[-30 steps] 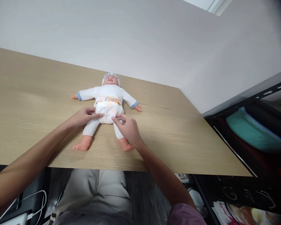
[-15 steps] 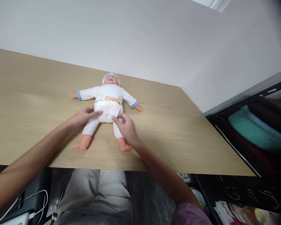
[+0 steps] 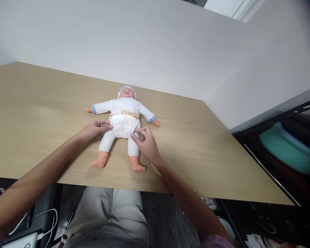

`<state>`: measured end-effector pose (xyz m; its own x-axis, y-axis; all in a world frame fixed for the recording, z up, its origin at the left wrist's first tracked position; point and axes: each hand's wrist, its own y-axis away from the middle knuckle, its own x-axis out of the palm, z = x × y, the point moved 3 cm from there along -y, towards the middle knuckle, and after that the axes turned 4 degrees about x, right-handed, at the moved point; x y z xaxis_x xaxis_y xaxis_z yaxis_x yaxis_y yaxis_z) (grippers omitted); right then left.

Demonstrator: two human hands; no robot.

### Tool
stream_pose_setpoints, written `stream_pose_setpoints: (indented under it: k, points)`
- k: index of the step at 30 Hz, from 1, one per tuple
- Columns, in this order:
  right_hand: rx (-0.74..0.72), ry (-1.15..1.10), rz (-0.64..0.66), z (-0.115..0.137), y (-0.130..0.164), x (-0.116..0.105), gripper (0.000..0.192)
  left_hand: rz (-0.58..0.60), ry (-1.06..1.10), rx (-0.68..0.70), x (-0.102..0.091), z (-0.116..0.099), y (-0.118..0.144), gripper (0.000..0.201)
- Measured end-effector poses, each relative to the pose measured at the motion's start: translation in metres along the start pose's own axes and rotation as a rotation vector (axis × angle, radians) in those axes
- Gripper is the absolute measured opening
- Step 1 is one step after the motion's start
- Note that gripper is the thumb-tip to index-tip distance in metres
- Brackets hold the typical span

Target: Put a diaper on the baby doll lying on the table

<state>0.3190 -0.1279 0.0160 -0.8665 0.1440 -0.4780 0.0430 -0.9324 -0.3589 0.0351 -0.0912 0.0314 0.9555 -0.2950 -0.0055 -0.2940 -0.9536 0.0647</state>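
A baby doll (image 3: pixel 124 105) in a white suit with blue cuffs and a white cap lies on its back on the wooden table (image 3: pixel 41 113), arms spread, feet toward me. It wears a white diaper (image 3: pixel 123 124) with a printed waistband. My left hand (image 3: pixel 94 128) pinches the diaper's edge at the doll's right hip. My right hand (image 3: pixel 146 143) pinches the diaper's other side, beside the doll's left thigh. Both of my forearms reach in from below.
A white wall stands behind the table. On the right, a dark shelf unit (image 3: pixel 281 137) holds folded teal fabric (image 3: pixel 286 148). Below the table's front edge are my lap in light trousers (image 3: pixel 108 217) and white cables (image 3: pixel 38 224) at the lower left.
The view has tilted, so the doll sits lower in frame. My right hand has slid up from the doll's leg to the diaper's side. My left hand stays at the other hip.
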Motion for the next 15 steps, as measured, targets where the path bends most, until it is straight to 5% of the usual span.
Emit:
stream_pose_setpoints:
  k: [4,9,12,15]
  points:
    - [-0.083,0.046,-0.124,-0.006,-0.002,-0.019,0.030,-0.202,-0.158,0.158,-0.025,0.005,0.005,0.048]
    - [-0.218,0.413,-0.284,-0.035,-0.066,-0.022,0.037,-0.530,-0.818,0.500,-0.052,0.002,-0.025,0.055]
    - [-0.172,0.615,-0.226,-0.067,-0.112,-0.015,0.054,-0.476,-1.175,0.535,-0.062,0.006,-0.066,0.066]
    - [-0.111,0.668,-0.173,-0.096,-0.134,-0.012,0.055,-0.382,-1.303,0.444,-0.073,0.011,-0.100,0.068]
